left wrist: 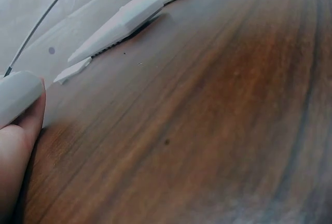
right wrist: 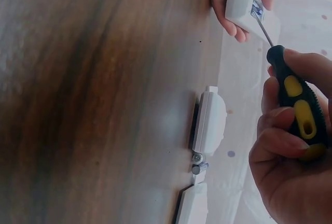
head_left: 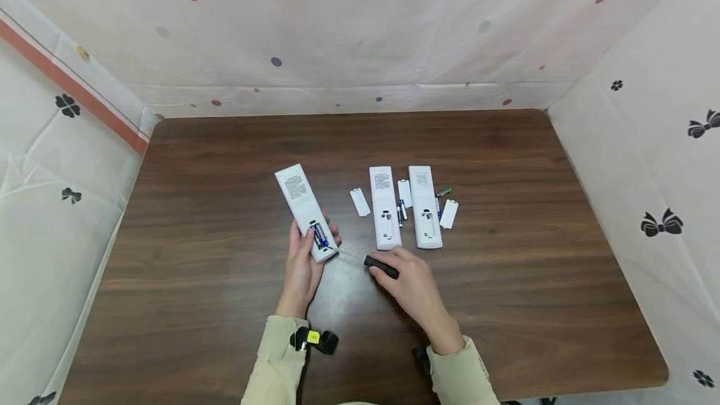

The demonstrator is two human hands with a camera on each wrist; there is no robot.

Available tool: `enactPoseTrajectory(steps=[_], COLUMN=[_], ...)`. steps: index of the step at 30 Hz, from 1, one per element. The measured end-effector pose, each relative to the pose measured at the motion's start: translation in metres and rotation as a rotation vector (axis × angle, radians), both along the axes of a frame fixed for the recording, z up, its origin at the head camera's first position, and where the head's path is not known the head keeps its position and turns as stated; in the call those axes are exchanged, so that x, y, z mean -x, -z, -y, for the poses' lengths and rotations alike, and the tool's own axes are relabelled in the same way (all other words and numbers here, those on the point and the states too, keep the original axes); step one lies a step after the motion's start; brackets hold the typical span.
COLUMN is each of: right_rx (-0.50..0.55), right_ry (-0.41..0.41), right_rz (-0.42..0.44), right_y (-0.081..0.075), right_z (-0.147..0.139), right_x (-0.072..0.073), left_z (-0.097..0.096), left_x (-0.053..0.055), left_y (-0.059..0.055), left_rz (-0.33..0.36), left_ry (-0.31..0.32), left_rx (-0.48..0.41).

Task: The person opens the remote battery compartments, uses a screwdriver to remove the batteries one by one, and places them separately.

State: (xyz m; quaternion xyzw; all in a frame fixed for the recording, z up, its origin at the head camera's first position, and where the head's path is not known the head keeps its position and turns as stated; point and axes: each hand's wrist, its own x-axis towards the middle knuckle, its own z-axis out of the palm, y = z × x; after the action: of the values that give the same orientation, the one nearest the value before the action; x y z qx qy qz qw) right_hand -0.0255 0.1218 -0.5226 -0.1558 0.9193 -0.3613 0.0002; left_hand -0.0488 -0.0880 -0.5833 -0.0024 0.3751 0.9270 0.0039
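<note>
A white remote control [head_left: 298, 195], back side up, is gripped by my left hand [head_left: 300, 270] left of the table's middle. Its battery compartment is uncovered and blue batteries [head_left: 319, 235] lie inside. My right hand [head_left: 413, 283] holds a screwdriver by its dark handle with yellow patches [right wrist: 298, 102]. The thin metal shaft [head_left: 350, 255] reaches left, with its tip at the lower end of the compartment. In the left wrist view only the remote's end [left wrist: 19, 93] and part of the left hand show.
Two more white remotes [head_left: 382, 180] [head_left: 422, 189] lie back side up with bare battery compartments. Around them are loose batteries [head_left: 402, 210], a green battery [head_left: 444, 192] and white battery covers [head_left: 360, 202] [head_left: 449, 214] [head_left: 405, 193]. The brown table [head_left: 225, 330] meets patterned cloth walls.
</note>
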Motion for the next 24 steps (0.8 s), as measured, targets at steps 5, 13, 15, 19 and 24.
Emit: enactPoseTrajectory(steps=[5, 13, 15, 19, 24], right_rx=[0.009, 0.042, 0.047, 0.041, 0.022], right_ry=[0.011, 0.052, 0.06, 0.062, 0.049], right_rz=[-0.048, -0.028, -0.027, -0.025, -0.065], right_y=[0.0, 0.0, 0.0, -0.003, -0.009], right_z=[0.0, 0.001, 0.002, 0.004, 0.007], right_x=[-0.001, -0.001, 0.0, 0.004, 0.011], left_z=[0.0, 0.0, 0.0, 0.0, 0.0], left_x=[0.0, 0.001, 0.001, 0.001, 0.0], left_y=[0.0, -0.003, -0.002, -0.002, -0.003], left_rz=[0.001, 0.007, 0.005, 0.008, 0.019], left_ry=[0.0, 0.016, 0.019, 0.028, 0.046], left_rx=[0.01, -0.013, -0.016, 0.002, 0.029])
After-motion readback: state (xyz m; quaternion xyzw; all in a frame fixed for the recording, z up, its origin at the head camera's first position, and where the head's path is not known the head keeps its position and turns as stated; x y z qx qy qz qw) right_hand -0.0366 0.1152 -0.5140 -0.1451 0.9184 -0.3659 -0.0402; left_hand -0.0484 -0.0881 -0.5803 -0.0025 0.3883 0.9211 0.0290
